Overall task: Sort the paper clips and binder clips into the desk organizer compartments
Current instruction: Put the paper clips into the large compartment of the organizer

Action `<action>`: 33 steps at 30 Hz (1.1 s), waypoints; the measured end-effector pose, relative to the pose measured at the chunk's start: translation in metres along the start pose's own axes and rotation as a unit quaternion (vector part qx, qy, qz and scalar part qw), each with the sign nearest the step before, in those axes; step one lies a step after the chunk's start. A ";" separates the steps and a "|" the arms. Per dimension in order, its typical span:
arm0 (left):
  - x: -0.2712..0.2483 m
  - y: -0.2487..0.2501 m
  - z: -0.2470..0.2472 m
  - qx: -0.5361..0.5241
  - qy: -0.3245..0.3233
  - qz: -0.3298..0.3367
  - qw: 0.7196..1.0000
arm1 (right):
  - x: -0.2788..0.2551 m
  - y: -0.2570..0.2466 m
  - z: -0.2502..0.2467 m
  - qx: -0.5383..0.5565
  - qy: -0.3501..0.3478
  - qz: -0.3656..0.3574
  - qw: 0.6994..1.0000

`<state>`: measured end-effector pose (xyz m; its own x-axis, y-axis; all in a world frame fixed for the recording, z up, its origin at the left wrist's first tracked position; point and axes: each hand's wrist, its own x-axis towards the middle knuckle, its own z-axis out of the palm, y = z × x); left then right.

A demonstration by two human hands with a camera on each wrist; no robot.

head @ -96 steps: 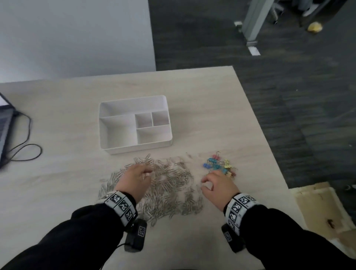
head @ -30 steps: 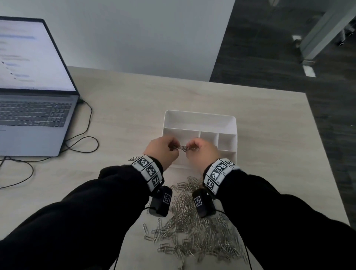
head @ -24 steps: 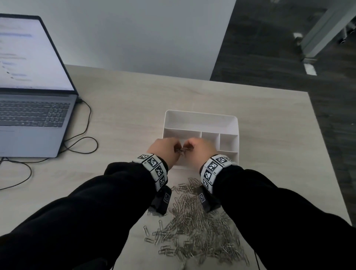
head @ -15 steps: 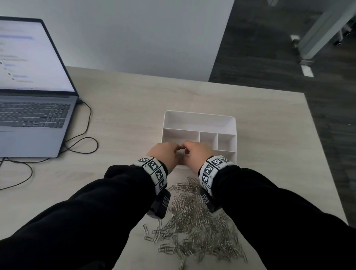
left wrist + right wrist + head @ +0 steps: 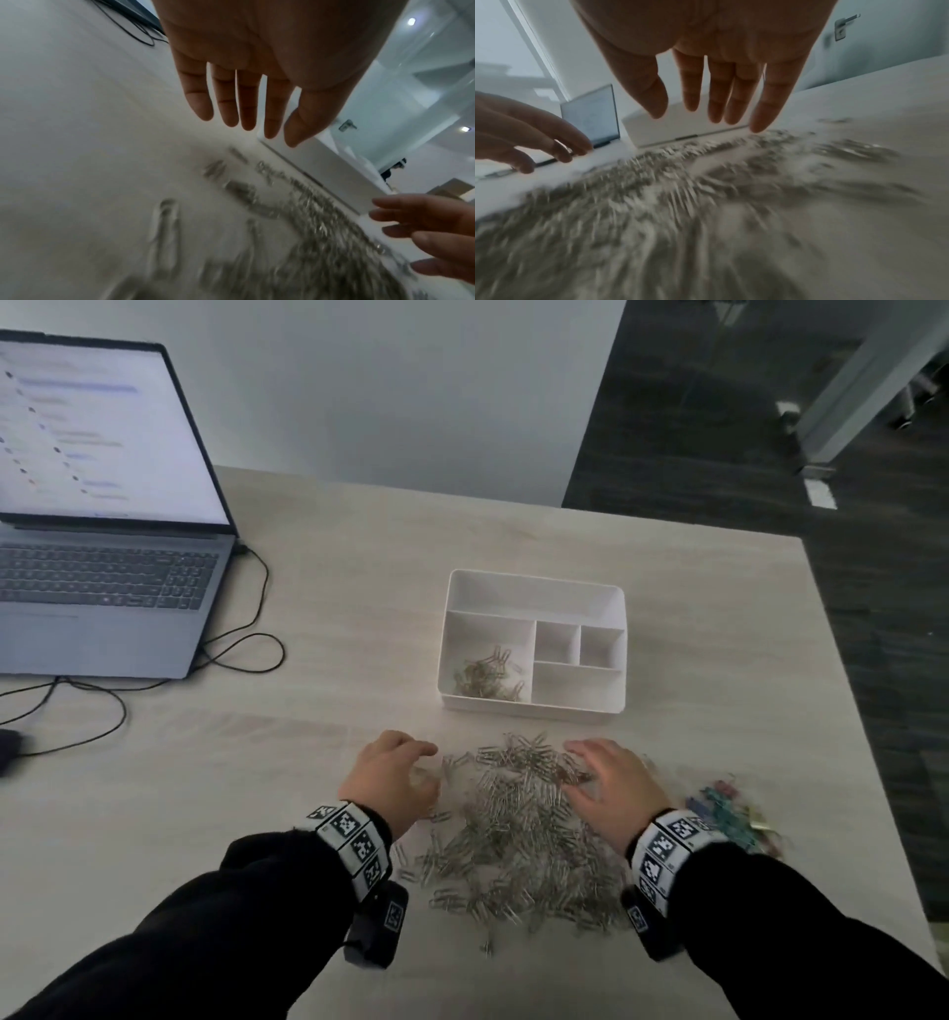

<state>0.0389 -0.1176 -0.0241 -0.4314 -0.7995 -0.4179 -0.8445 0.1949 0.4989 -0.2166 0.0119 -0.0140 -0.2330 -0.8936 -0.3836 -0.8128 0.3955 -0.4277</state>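
Observation:
A white desk organizer (image 5: 534,595) stands mid-table, and a small heap of silver paper clips (image 5: 485,677) lies in its large left compartment. In front of it a big pile of paper clips (image 5: 518,834) is spread on the table. My left hand (image 5: 393,775) hovers at the pile's left edge and my right hand (image 5: 611,783) at its right edge, both open with fingers spread and holding nothing. The wrist views show straight fingers (image 5: 246,105) (image 5: 718,91) above the blurred pile. Coloured binder clips (image 5: 729,814) lie right of my right wrist.
An open laptop (image 5: 97,531) sits at the far left with black cables (image 5: 246,649) trailing toward the organizer. The table's right edge (image 5: 862,711) runs close to the binder clips, with dark floor beyond.
Both hands carried a bunch of paper clips over the organizer's left compartment and let it go. They have since drawn back to the pile, now open and empty.

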 end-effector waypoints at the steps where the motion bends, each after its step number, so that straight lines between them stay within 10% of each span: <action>1: -0.004 -0.004 0.007 0.030 -0.016 -0.010 0.999 | -0.006 0.008 0.006 -0.021 -0.007 0.021 1.000; 6: -0.014 0.002 0.033 0.152 -0.057 0.019 0.986 | -0.022 0.017 0.032 -0.083 -0.049 0.086 0.992; 17: -0.042 0.021 0.069 0.225 -0.077 0.145 0.961 | -0.043 -0.008 0.055 -0.150 -0.082 -0.053 0.984; 33: -0.044 0.047 0.077 0.234 -0.083 0.111 0.962 | -0.057 0.004 0.047 -0.135 -0.105 0.013 0.985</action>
<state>-0.0064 -0.0296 -0.0412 -0.6289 -0.6148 -0.4758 -0.7599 0.6154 0.2092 -0.1815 0.0740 -0.0322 -0.1640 -0.8089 -0.5645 -0.9271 0.3220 -0.1920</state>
